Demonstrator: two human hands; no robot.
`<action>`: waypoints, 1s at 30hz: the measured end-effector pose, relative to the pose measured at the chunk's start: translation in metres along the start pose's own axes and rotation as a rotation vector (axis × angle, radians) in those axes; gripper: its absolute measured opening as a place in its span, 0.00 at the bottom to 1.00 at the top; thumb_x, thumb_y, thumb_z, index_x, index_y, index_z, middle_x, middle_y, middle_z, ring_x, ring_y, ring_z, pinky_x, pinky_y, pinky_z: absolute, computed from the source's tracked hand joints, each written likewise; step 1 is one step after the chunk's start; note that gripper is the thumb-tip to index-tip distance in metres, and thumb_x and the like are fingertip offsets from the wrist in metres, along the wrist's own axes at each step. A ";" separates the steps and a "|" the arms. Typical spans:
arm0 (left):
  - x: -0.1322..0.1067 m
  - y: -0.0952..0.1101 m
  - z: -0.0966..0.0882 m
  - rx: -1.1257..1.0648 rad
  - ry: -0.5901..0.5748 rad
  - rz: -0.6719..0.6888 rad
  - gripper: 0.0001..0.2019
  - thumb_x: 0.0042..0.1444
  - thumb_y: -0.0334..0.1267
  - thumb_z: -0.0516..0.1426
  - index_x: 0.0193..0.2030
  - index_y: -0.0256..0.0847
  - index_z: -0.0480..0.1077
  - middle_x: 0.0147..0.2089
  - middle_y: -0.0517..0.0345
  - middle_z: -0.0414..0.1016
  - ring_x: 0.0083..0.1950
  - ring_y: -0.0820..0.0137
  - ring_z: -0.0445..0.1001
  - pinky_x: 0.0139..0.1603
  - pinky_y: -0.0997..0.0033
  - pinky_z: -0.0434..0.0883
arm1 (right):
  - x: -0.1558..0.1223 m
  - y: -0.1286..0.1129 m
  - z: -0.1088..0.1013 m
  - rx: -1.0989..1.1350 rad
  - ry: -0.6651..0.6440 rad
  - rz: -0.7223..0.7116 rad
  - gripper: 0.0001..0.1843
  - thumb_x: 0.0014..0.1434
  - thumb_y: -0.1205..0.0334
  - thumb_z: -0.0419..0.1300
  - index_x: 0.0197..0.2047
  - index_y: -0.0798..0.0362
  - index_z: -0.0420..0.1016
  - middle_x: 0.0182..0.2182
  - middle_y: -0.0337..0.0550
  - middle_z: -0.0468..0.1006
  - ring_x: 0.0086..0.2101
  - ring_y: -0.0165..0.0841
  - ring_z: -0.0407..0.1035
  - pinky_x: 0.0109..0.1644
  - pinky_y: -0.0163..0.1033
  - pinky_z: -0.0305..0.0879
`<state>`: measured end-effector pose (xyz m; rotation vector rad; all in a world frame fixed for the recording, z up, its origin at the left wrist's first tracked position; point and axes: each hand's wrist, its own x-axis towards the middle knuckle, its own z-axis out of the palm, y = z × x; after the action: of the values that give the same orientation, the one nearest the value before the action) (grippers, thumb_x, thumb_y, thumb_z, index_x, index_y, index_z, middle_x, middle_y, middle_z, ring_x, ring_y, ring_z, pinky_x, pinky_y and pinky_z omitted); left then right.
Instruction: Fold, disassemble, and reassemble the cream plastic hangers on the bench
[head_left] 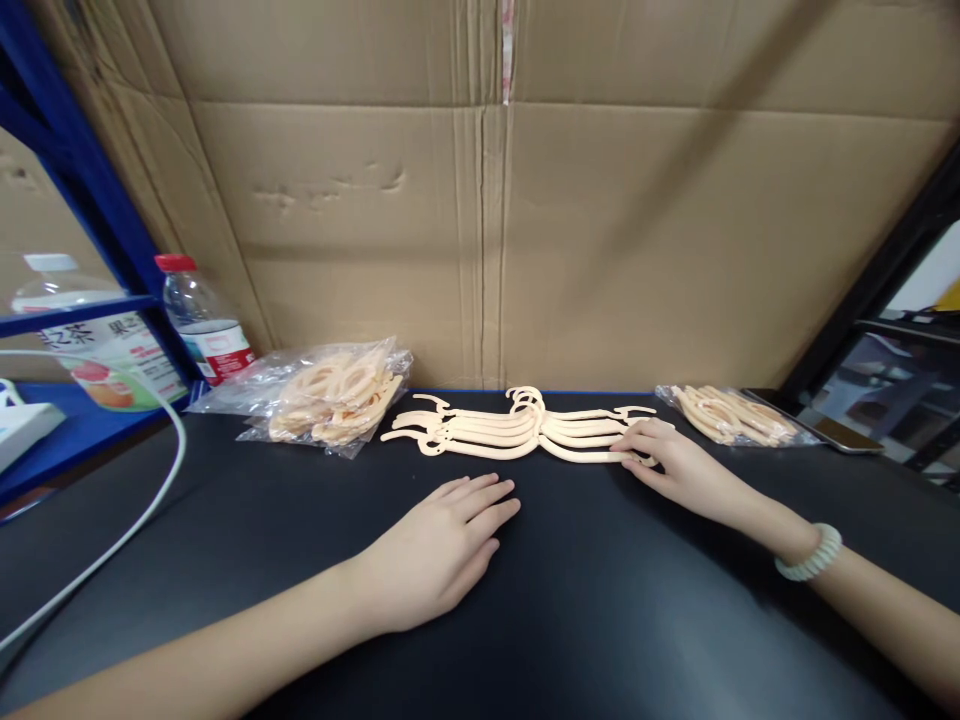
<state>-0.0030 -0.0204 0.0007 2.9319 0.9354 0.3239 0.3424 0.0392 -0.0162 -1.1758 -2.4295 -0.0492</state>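
Observation:
Several cream plastic clothes hangers lie in an overlapping row on the black table, their hooks bunched at the middle of the far side. My right hand, a pale beaded bracelet at its wrist, has its thumb and fingers closed on the right end of the nearest hanger. That end is partly hidden by the fingers. Palm down on the tabletop, my left hand rests in front of the hangers with its fingers stretched out. It holds nothing and is apart from them.
Clear bags of cream plastic parts lie left and right of the hangers. Behind the right bag is a phone. Two bottles and a white cable are at left. A cardboard wall backs the table.

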 end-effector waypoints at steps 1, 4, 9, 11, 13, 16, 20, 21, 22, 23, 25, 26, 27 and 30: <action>0.000 0.000 0.000 -0.007 0.008 0.000 0.21 0.64 0.32 0.48 0.64 0.39 0.62 0.67 0.45 0.63 0.68 0.55 0.60 0.65 0.49 0.62 | 0.000 0.000 0.000 0.001 -0.005 -0.002 0.10 0.64 0.63 0.52 0.42 0.52 0.74 0.39 0.50 0.74 0.43 0.41 0.69 0.48 0.49 0.68; 0.000 0.000 0.000 -0.007 0.009 0.002 0.21 0.64 0.32 0.48 0.64 0.38 0.62 0.67 0.45 0.63 0.68 0.55 0.60 0.65 0.49 0.62 | 0.001 0.000 0.000 0.004 -0.005 -0.009 0.10 0.64 0.62 0.51 0.42 0.52 0.74 0.38 0.49 0.74 0.42 0.40 0.69 0.48 0.48 0.68; -0.001 0.000 0.000 -0.007 -0.005 0.011 0.21 0.64 0.32 0.48 0.64 0.37 0.62 0.67 0.44 0.62 0.68 0.55 0.60 0.65 0.49 0.63 | 0.001 -0.002 0.000 0.020 0.007 -0.003 0.10 0.64 0.62 0.52 0.41 0.51 0.74 0.37 0.49 0.75 0.41 0.41 0.69 0.47 0.49 0.68; -0.001 0.000 0.000 -0.009 -0.003 0.012 0.21 0.64 0.32 0.48 0.64 0.37 0.62 0.67 0.44 0.62 0.68 0.55 0.60 0.65 0.49 0.63 | 0.001 -0.002 -0.001 0.019 -0.004 0.001 0.11 0.65 0.61 0.51 0.41 0.51 0.74 0.37 0.49 0.75 0.41 0.41 0.69 0.47 0.49 0.68; 0.000 0.000 0.000 -0.012 0.006 0.010 0.21 0.64 0.32 0.48 0.64 0.38 0.62 0.67 0.44 0.62 0.68 0.55 0.60 0.65 0.49 0.63 | 0.001 -0.002 -0.001 0.015 -0.012 0.006 0.11 0.65 0.60 0.51 0.41 0.51 0.75 0.36 0.49 0.75 0.41 0.41 0.69 0.47 0.49 0.68; 0.000 0.000 0.000 -0.022 0.021 0.008 0.21 0.64 0.32 0.48 0.63 0.39 0.62 0.66 0.44 0.63 0.68 0.55 0.60 0.65 0.49 0.63 | 0.001 -0.001 -0.001 0.020 0.002 -0.003 0.11 0.65 0.60 0.52 0.42 0.51 0.75 0.37 0.50 0.75 0.41 0.41 0.69 0.47 0.50 0.68; 0.000 0.000 0.001 -0.018 0.023 0.011 0.21 0.64 0.32 0.48 0.63 0.39 0.62 0.66 0.44 0.64 0.68 0.55 0.61 0.65 0.50 0.62 | 0.000 0.001 0.000 0.023 0.014 -0.020 0.11 0.64 0.60 0.52 0.42 0.50 0.75 0.38 0.49 0.76 0.43 0.42 0.70 0.48 0.50 0.68; 0.000 0.000 0.001 -0.013 0.021 0.011 0.21 0.64 0.32 0.48 0.64 0.38 0.62 0.66 0.44 0.63 0.68 0.55 0.61 0.65 0.50 0.62 | 0.000 0.001 0.000 0.021 0.013 -0.021 0.11 0.64 0.60 0.52 0.42 0.50 0.75 0.38 0.49 0.76 0.43 0.42 0.70 0.48 0.49 0.68; 0.000 0.000 0.001 -0.008 0.016 0.010 0.21 0.64 0.32 0.48 0.64 0.38 0.62 0.66 0.44 0.63 0.68 0.55 0.60 0.65 0.49 0.62 | 0.000 0.001 0.000 0.020 0.010 -0.020 0.11 0.65 0.60 0.52 0.42 0.50 0.75 0.38 0.49 0.76 0.43 0.41 0.70 0.48 0.49 0.68; 0.000 0.000 0.001 -0.004 0.012 0.009 0.21 0.64 0.32 0.48 0.64 0.38 0.62 0.67 0.44 0.63 0.68 0.55 0.60 0.65 0.49 0.63 | 0.001 0.001 0.000 0.018 0.005 -0.019 0.11 0.65 0.60 0.52 0.42 0.50 0.75 0.38 0.49 0.76 0.43 0.41 0.69 0.48 0.49 0.68; -0.001 0.000 0.000 -0.004 0.007 0.008 0.21 0.64 0.32 0.48 0.64 0.38 0.62 0.67 0.44 0.63 0.68 0.55 0.60 0.65 0.48 0.63 | 0.001 0.000 0.000 0.017 -0.006 -0.016 0.11 0.65 0.60 0.52 0.42 0.51 0.75 0.38 0.49 0.75 0.42 0.41 0.69 0.48 0.49 0.67; -0.001 0.000 0.000 -0.008 0.009 0.009 0.21 0.64 0.32 0.48 0.64 0.38 0.62 0.67 0.44 0.63 0.68 0.55 0.60 0.65 0.48 0.63 | 0.001 0.000 -0.001 0.017 -0.011 -0.013 0.11 0.65 0.60 0.52 0.41 0.51 0.75 0.38 0.49 0.75 0.42 0.41 0.69 0.48 0.49 0.67; -0.001 0.000 0.000 -0.014 0.014 0.011 0.21 0.64 0.32 0.48 0.63 0.38 0.62 0.67 0.44 0.63 0.68 0.55 0.60 0.65 0.48 0.63 | 0.001 -0.001 -0.001 0.019 -0.015 -0.010 0.11 0.65 0.60 0.52 0.41 0.51 0.75 0.38 0.49 0.75 0.41 0.41 0.69 0.47 0.49 0.68; 0.000 0.000 0.000 -0.025 0.024 0.012 0.21 0.64 0.32 0.48 0.63 0.39 0.63 0.67 0.44 0.63 0.68 0.55 0.60 0.65 0.48 0.63 | 0.001 0.000 -0.001 0.031 -0.013 -0.004 0.11 0.65 0.59 0.52 0.41 0.51 0.75 0.37 0.49 0.75 0.41 0.41 0.69 0.46 0.49 0.68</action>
<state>-0.0034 -0.0203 0.0002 2.9183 0.9097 0.3690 0.3422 0.0394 -0.0146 -1.1610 -2.4352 -0.0059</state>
